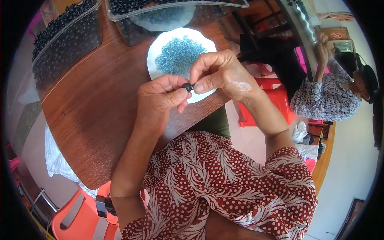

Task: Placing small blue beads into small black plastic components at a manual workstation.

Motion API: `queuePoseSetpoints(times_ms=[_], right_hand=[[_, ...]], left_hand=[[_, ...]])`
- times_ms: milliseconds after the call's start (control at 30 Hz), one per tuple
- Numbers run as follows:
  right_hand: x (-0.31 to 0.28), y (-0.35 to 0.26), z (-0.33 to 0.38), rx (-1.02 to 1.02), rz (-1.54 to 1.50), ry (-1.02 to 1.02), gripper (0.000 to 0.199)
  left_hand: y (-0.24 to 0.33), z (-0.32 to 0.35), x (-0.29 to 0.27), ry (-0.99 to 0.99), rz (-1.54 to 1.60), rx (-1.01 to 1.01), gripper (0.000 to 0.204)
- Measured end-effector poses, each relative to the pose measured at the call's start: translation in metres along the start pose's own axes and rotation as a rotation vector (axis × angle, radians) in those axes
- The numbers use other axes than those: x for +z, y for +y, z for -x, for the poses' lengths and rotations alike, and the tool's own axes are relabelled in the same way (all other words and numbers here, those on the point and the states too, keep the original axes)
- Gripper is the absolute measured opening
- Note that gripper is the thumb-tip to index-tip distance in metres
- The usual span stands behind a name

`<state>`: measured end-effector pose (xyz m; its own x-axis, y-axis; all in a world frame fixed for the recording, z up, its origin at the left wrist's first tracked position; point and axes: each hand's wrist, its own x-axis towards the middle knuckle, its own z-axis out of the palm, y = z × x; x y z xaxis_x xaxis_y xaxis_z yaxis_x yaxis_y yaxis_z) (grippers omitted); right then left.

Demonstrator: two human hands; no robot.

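Observation:
My left hand (162,94) pinches a small black round part (187,87) between thumb and fingertips. Close against its right side, my right hand (219,76) has thumb and forefinger brought together at the part's end; whatever lies between those tips is too small to make out. Both hands are over the near edge of a white scalloped plate (153,60). A heap of tiny clear bluish rings (176,54) covers the plate's middle, partly hidden by my right hand.
Clear plastic bins (68,50) of small black rings stand along the far side of the brown wooden table (88,108). Red plastic stools (264,104) and a red chair (76,216) are around it. Another person in a patterned shirt (326,98) works at the right.

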<state>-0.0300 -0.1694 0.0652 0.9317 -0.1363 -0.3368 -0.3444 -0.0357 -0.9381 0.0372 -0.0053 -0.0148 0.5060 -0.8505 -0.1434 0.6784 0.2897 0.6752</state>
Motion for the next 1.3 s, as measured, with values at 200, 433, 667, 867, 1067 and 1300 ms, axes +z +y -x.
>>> queuePoseSetpoints(times_ms=[200,433,667,867,1067,1300], right_hand=[[0.001,-0.006,-0.005,0.049,0.018,-0.053,0.022],[-0.005,-0.002,-0.013,0.120,0.070,-0.174,0.025],[-0.001,0.007,-0.013,0.079,0.137,-0.196,0.023],[0.008,0.014,-0.014,0.032,0.069,-0.136,0.016],[-0.001,0.012,-0.008,-0.011,-0.093,-0.170,0.019],[0.005,0.014,0.036,-0.117,-0.001,0.134,0.029]], left_hand=[[0.000,-0.003,-0.002,0.006,-0.015,0.000,0.026],[-0.002,-0.004,-0.002,-0.006,-0.035,-0.064,0.024],[-0.007,0.000,-0.001,0.019,-0.019,-0.092,0.022],[-0.006,-0.001,-0.001,0.066,-0.081,-0.104,0.012],[0.006,-0.008,0.001,-0.042,-0.012,-0.053,0.015],[0.004,0.001,0.004,0.040,-0.172,-0.027,0.013]])
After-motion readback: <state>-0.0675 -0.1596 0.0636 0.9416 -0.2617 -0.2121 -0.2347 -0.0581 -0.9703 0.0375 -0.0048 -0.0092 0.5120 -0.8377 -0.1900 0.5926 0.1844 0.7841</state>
